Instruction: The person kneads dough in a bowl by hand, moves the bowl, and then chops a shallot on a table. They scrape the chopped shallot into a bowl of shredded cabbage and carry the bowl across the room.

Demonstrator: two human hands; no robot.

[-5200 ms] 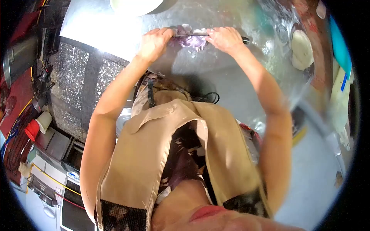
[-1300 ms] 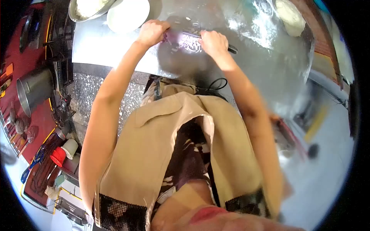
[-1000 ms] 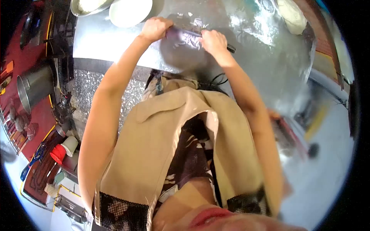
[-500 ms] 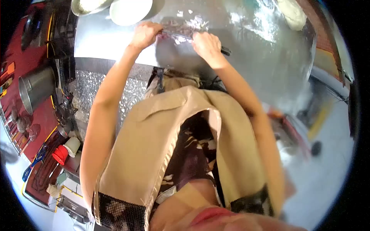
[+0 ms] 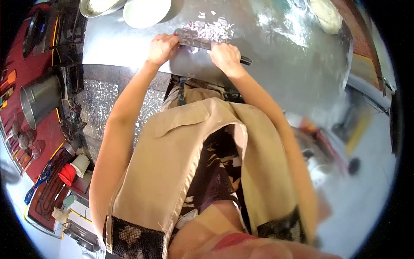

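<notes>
A knife (image 5: 195, 44) lies crosswise between my hands, low over the metal tabletop (image 5: 276, 82). My right hand (image 5: 225, 56) is closed around it where blade meets handle, and the dark handle end sticks out to the right. At the other end of the blade, my left hand (image 5: 163, 48) is closed on the tip; a small red bit shows beside its fingers. Just beyond the blade spreads a pile of chopped purple-white onion (image 5: 211, 30). A few pieces also lie on the near side of the blade.
A white bowl (image 5: 146, 13) and a metal bowl (image 5: 101, 7) with pale contents stand at the far left. Dough (image 5: 327, 16) rests at the far right, near scattered flour (image 5: 286, 23). A large metal pot (image 5: 41, 101) is off to the left.
The knife has come nearer my body, and its handle end has shifted left and slightly down. Both hands moved with it, uncovering more chopped onion beyond the blade.
</notes>
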